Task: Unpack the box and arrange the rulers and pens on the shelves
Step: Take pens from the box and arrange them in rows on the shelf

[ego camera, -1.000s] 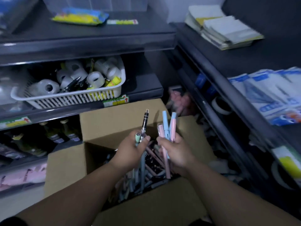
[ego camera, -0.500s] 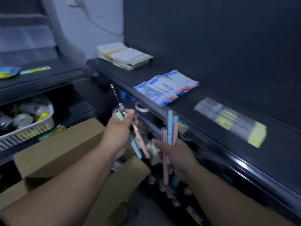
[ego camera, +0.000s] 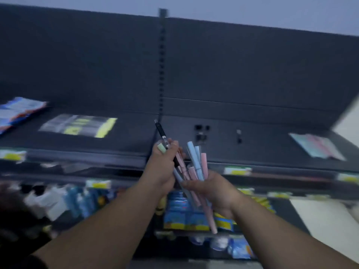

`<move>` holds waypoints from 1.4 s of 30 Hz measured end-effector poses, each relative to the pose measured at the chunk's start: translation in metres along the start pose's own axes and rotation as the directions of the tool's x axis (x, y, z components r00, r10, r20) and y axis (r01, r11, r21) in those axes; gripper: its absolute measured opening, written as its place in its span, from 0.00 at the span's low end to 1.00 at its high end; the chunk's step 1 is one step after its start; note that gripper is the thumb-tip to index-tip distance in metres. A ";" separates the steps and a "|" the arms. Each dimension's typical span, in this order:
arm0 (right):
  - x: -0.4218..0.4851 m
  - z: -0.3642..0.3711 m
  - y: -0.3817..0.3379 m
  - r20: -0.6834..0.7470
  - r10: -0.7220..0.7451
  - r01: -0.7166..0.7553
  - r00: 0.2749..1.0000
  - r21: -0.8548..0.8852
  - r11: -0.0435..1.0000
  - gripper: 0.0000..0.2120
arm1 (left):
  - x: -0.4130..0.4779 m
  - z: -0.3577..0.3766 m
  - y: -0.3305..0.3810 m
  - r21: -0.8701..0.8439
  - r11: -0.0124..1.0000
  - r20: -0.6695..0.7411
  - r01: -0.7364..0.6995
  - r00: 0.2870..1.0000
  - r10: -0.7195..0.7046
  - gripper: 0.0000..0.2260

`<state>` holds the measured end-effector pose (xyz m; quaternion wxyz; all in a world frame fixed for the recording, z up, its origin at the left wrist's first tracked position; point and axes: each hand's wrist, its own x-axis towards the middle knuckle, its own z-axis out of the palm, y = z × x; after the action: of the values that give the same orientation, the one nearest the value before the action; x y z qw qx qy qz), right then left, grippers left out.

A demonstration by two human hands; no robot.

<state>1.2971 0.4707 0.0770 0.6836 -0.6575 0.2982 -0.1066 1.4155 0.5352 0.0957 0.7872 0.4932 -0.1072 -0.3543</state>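
- Shelf (ego camera: 262, 150): the dark top board lies just beyond both hands, with bare board straight ahead of the fingers. It looks the likely landing place.
- Left packet (ego camera: 77, 126) lies well left of the hands and right packet (ego camera: 316, 145) well right. The pens should go down between them.
- Left hand (ego camera: 163, 167): clamped round a black pen (ego camera: 160, 132) and a few pastel ones, tips pointing up.
- Right hand (ego camera: 211, 189): fist closed round a bunch of blue and pink pens (ego camera: 194, 160), just beside the left hand.
- Blur hides the pen count. They are best laid one fistful at a time, parallel to the shelf edge, and released low so none roll off.
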 end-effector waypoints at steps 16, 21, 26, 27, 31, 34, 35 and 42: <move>-0.015 -0.210 0.005 -0.301 0.077 -0.108 0.951 -0.089 0.990 0.09 | 0.080 0.176 -0.087 0.149 0.973 0.100 0.176 0.976 -0.192 0.08; 0.059 -0.226 -0.016 -0.363 0.132 -0.179 0.922 -0.099 0.979 0.06 | 0.153 0.165 -0.055 0.513 0.838 0.102 -0.184 0.983 0.153 0.09; 0.133 -0.225 -0.048 -0.340 0.156 -0.191 0.927 -0.072 0.979 0.08 | 0.213 0.133 -0.021 0.766 0.479 0.307 -0.428 0.899 0.313 0.11; 0.146 -0.224 -0.052 -0.324 0.154 -0.188 0.934 -0.077 0.979 0.08 | 0.222 0.126 -0.017 0.795 0.436 0.317 -0.422 0.902 0.294 0.11; 0.189 -0.219 -0.062 -0.290 0.143 -0.176 0.946 -0.090 0.980 0.11 | 0.250 0.097 -0.005 0.934 0.252 0.205 -0.254 0.957 0.204 0.10; 0.209 -0.213 -0.060 -0.263 0.135 -0.169 0.955 -0.113 0.979 0.12 | 0.263 0.074 -0.014 0.990 0.132 0.049 -0.058 0.996 0.074 0.13; 0.215 -0.211 -0.058 -0.247 0.134 -0.166 0.960 -0.114 0.979 0.12 | 0.265 0.068 -0.022 0.995 0.102 0.014 -0.018 0.999 0.034 0.14; 0.232 -0.211 -0.052 -0.196 0.173 -0.194 0.965 -0.095 0.976 0.12 | 0.261 0.064 -0.048 0.992 0.123 0.033 -0.038 0.999 0.043 0.21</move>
<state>1.3794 0.1637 0.0743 0.6212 -0.6518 0.4262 -0.0871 1.5504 0.3043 0.0392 0.2734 0.8882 -0.3267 -0.1724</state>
